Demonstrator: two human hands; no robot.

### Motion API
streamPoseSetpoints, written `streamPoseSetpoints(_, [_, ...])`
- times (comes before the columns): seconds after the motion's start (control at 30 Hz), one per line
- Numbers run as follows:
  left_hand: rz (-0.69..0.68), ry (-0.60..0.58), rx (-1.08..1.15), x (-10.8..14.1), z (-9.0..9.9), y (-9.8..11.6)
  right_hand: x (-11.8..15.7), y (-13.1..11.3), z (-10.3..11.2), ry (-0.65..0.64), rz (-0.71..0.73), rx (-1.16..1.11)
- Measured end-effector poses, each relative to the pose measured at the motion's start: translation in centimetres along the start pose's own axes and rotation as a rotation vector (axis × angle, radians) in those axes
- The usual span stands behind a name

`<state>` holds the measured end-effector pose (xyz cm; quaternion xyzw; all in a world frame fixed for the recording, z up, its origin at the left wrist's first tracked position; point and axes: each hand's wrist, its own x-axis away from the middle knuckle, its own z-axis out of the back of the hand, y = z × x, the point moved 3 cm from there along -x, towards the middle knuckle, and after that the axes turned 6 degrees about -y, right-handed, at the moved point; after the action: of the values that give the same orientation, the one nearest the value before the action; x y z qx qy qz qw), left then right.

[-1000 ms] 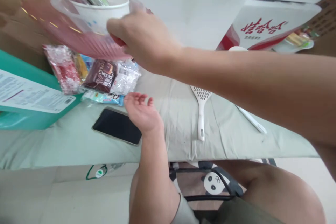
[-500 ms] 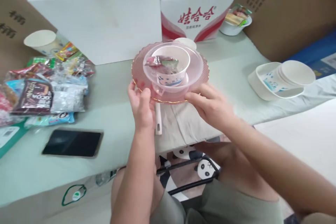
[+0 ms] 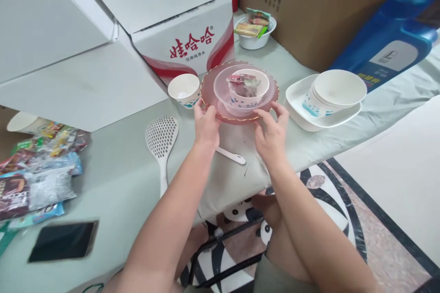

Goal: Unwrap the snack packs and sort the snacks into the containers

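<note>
A pink plate (image 3: 208, 83) with a wavy gold rim stands near the middle. On it sits a clear plastic bowl (image 3: 222, 94), and in that a paper cup (image 3: 245, 100) with small wrapped snacks (image 3: 242, 83). My left hand (image 3: 206, 126) grips the plate's front left rim, thumb above. At the front right rim is my right hand (image 3: 273, 135), its curved fingers on the edge. A white handle (image 3: 233, 155) sticks out from beneath my left hand; its other end is hidden. Left of it lies a white slotted skimmer (image 3: 162, 139).
Another paper cup (image 3: 184, 89) stands left of the plate. To the right, stacked paper cups (image 3: 338, 94) rest in a white dish (image 3: 299, 116). Behind are a white bowl of snacks (image 3: 254, 41) and boxes (image 3: 192, 43). Snack packs (image 3: 48, 187) and a phone (image 3: 63, 240) lie left.
The view has turned right. My hands have moved the plate rightward, closer to the white dish. The skimmer and the paper cup beside the plate now show fully.
</note>
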<state>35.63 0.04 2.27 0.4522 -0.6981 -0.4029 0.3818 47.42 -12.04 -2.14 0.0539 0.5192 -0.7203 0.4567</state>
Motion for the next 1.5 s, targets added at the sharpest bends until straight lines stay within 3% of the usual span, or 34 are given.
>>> streamPoseSetpoints(0.2, [0.0,-0.101,-0.224,-3.0,-0.5,-3.0,-0.6,1.7,-0.7,0.005,-0.107,0.007])
streamPoseSetpoints(0.27, [-0.132,-0.076,-0.383,-2.9,-0.4,-2.4,-0.7,1.6,-0.6,-0.002,-0.107,0.005])
streamPoseSetpoints(0.33, [-0.364,-0.06,-0.536,-2.2,-1.0,-0.4,-0.7,1.3,-0.4,-0.001,-0.108,-0.001])
streamPoseSetpoints(0.43, [-0.636,-0.33,-0.695,-1.2,-3.9,2.8,-0.7,0.8,0.0,0.009,-0.122,-0.008])
streamPoseSetpoints(0.53, [-0.557,-0.684,-0.871,-2.2,-7.1,4.0,-0.6,0.5,0.0,0.014,-0.128,-0.004])
streamPoseSetpoints(0.6, [-0.453,-0.783,-1.022,-3.9,-8.4,3.6,-0.5,0.4,-0.1,0.02,-0.122,-0.003])
streamPoseSetpoints(0.73, [-0.339,-0.779,-1.197,-6.9,-9.2,2.4,-0.6,0.2,-0.4,0.038,-0.106,-0.005])
streamPoseSetpoints(0.9, [-0.401,-0.793,-1.467,-7.4,-9.8,2.1,-0.9,-0.2,-0.8,0.029,-0.091,-0.017])
streamPoseSetpoints(1.07, [-0.535,-0.716,-1.695,-7.5,-9.4,2.9,-0.9,-0.1,-0.9,0.037,-0.129,-0.046])
streamPoseSetpoints(1.17, [-0.745,-0.628,-1.62,-6.8,-9.3,4.7,-0.7,0.1,-0.8,0.041,-0.137,-0.055])
streamPoseSetpoints(1.27, [-1.049,-0.57,-1.459,-4.4,-10.7,7.3,-0.6,0.1,-0.9,0.064,-0.132,-0.05])
streamPoseSetpoints(1.37, [-1.114,-0.683,-1.472,-1.1,-14.3,8.3,-0.6,-0.1,-1.1,0.086,-0.105,-0.062])
streamPoseSetpoints(1.43, [-1.053,-0.826,-1.599,0.8,-17.3,7.6,-0.7,-0.2,-1.2,0.096,-0.112,-0.079])
streamPoseSetpoints(1.5, [-1.082,-0.945,-1.627,2.2,-20.3,6.4,-0.9,-0.2,-1.1,0.075,-0.141,-0.116])
